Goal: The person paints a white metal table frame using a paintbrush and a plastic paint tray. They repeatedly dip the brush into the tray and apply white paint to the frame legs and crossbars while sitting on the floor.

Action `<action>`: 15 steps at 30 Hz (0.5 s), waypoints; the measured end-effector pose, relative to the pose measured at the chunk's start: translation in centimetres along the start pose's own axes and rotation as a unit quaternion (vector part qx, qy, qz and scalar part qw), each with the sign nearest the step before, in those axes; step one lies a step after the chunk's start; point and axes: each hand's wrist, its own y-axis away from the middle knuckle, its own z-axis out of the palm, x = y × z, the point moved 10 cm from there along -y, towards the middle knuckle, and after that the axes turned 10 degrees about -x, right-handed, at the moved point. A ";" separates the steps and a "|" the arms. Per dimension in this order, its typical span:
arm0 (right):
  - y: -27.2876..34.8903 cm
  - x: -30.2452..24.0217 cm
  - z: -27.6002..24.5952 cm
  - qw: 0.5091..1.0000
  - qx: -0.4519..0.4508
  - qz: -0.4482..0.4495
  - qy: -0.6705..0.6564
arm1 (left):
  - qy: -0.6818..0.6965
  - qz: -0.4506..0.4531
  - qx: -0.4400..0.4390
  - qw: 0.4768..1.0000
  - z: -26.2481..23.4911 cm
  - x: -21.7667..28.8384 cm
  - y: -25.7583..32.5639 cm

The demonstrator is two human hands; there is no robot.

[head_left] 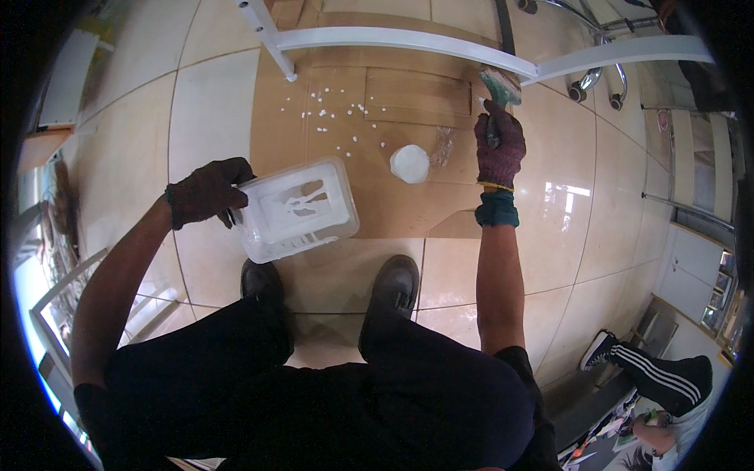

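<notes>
My left hand (206,191), in a dark glove, grips the left edge of a clear plastic tub (297,209) smeared inside with white paint, held above the floor. My right hand (498,146), gloved too, is closed around the handle of a paintbrush (498,89). The brush's bristles touch a white-painted metal bar (408,39). A round white lid (410,163) lies on the brown cardboard sheet (393,204) between my hands. White drips (334,118) dot the cardboard. My two dark shoes (389,286) stand at the cardboard's near edge.
The white bar belongs to a frame with a slanted leg (267,35) standing on the cardboard over a beige tiled floor (581,204). Chrome chair legs (601,74) stand at the upper right. Another person's leg in striped trousers and a sneaker (636,361) is at the lower right.
</notes>
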 end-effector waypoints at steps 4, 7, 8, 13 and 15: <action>0.1 -0.7 -0.2 1.000 0.004 -0.026 0.011 | 0.010 -0.008 -0.004 1.000 0.1 -0.1 -0.1; 0.3 -0.5 0.0 1.000 -0.005 -0.011 0.022 | 0.003 -0.011 0.001 1.000 0.0 -0.1 0.0; 0.5 -0.4 0.0 1.000 -0.008 -0.004 0.027 | 0.007 -0.004 0.001 1.000 0.0 -0.1 -0.1; 4.2 -1.7 -0.5 0.999 0.013 -0.034 0.007 | -0.024 0.040 -0.016 0.999 -0.3 -0.6 -0.6; 6.8 -2.7 -1.9 0.999 0.029 -0.006 -0.033 | 0.043 0.030 -0.011 0.999 0.0 -0.6 0.0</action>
